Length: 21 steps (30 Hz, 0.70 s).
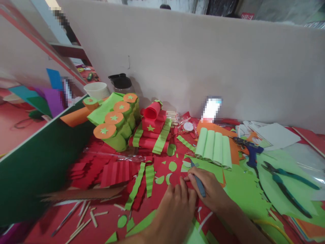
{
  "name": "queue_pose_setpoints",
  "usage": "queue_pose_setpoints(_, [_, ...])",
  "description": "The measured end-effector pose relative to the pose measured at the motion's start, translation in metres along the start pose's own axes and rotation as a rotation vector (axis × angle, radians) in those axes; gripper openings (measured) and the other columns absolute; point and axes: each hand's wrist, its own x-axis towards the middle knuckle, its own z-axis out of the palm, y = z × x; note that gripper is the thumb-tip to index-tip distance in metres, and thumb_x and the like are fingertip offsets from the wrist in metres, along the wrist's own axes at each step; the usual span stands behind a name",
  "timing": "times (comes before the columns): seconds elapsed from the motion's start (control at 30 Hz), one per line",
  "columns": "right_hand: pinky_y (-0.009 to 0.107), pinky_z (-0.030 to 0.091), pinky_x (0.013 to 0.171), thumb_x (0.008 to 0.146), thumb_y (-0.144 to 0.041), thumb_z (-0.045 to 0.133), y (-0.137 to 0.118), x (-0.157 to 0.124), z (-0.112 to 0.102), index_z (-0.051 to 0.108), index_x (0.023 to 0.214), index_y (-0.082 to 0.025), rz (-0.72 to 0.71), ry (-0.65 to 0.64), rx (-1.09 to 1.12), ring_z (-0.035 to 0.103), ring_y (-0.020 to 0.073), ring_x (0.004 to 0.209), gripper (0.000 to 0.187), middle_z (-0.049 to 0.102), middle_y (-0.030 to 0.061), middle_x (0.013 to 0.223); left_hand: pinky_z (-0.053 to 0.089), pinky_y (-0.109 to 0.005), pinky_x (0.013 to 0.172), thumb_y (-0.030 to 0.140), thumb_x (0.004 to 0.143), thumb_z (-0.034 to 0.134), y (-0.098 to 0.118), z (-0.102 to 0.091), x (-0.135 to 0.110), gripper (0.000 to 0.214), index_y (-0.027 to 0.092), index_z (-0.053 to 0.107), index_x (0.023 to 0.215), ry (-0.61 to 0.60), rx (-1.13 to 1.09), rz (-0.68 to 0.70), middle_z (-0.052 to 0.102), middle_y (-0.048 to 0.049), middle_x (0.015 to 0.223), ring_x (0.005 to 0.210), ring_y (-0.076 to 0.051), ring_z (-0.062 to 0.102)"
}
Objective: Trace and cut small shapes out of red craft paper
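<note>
My right hand (209, 186) is closed around a slim grey-blue craft knife (199, 184), its tip pointing away from me over small green scraps. Close beside it, my left hand (175, 210) has its fingers curled down toward the table; whatever is under them is hidden. Light green paper (195, 234) lies partly beneath the left hand and wrist. Just beyond the hands are round green cutouts (173, 166). To their right stands a row of pale green paper rolls (213, 147). Green corrugated strips (137, 186) lie left of my left hand.
At the back left stand a green model with orange star discs (114, 118) and a red one with green bands (151, 132). A blue glue gun (251, 149) and pliers (286, 186) lie right. Wooden sticks (81, 227) are scattered front left. A phone (212, 108) leans on the wall.
</note>
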Motion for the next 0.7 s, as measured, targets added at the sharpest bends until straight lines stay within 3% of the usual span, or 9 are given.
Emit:
queue_pose_setpoints(0.33, [0.028, 0.044, 0.074, 0.102, -0.031, 0.038, 0.001, 0.001, 0.001, 0.053, 0.088, -0.023, 0.031, 0.0, 0.093, 0.062, 0.0179, 0.08, 0.023, 0.065, 0.0023, 0.084, 0.045, -0.03, 0.055, 0.025, 0.092, 0.045, 0.016, 0.008, -0.009, 0.027, 0.013, 0.058, 0.114, 0.011, -0.034, -0.051, 0.066, -0.0245, 0.116, 0.064, -0.021, 0.063])
queue_pose_setpoints(0.53, [0.027, 0.048, 0.078, 0.101, -0.038, 0.041, 0.004, -0.001, -0.004, 0.059, 0.114, -0.024, 0.112, 0.04, 0.355, 0.064, 0.0168, 0.082, 0.026, 0.069, 0.0025, 0.088, 0.044, -0.025, 0.046, 0.022, 0.091, 0.048, 0.009, -0.007, -0.001, 0.026, 0.009, 0.058, 0.112, -0.2, -0.142, -0.03, 0.064, -0.0288, 0.117, 0.056, -0.019, 0.066])
queue_pose_setpoints(0.7, [0.025, 0.05, 0.067, 0.096, -0.038, 0.052, 0.005, 0.005, -0.006, 0.063, 0.104, -0.021, 0.212, -0.011, 0.477, 0.063, 0.0161, 0.073, 0.022, 0.066, 0.0012, 0.079, 0.05, -0.03, 0.048, 0.019, 0.09, 0.047, 0.001, -0.017, 0.006, 0.032, 0.008, 0.057, 0.118, -0.351, -0.197, -0.008, 0.054, -0.0341, 0.13, 0.061, -0.024, 0.07])
